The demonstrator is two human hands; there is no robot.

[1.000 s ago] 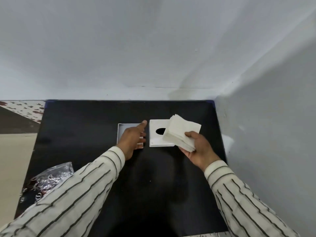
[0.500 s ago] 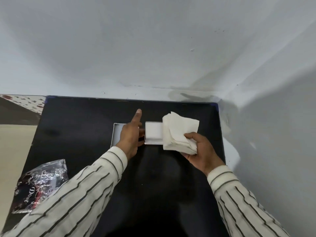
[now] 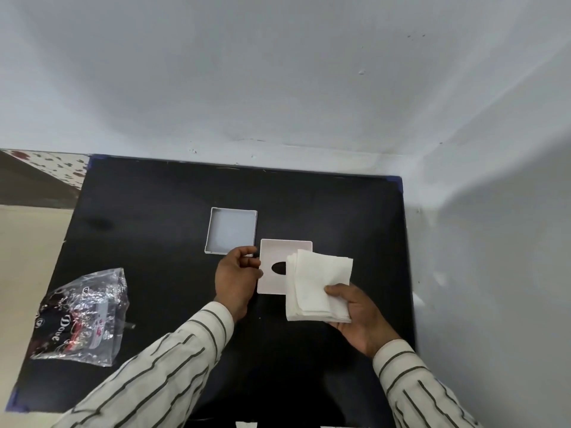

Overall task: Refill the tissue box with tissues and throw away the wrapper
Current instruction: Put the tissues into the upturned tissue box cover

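The white tissue box base [image 3: 231, 230] lies open and empty, mid-table. Just to its near right is the white lid [image 3: 273, 254] with a dark oval slot; my left hand [image 3: 236, 279] pinches the lid's left edge between thumb and fingers. My right hand [image 3: 360, 316] holds a stack of white tissues [image 3: 316, 284], which covers the lid's right part. The crumpled clear plastic wrapper [image 3: 82, 316] with dark print lies at the table's near left, away from both hands.
The black table [image 3: 160, 211] stands in a corner. A white wall runs along its far edge, and another white wall [image 3: 494, 273] along its right side. Beige floor shows past the table's left edge.
My left hand has come off the box base and now grips the lid's left edge. The base is uncovered, and the lid sits nearer me. The tissues stay in my right hand.
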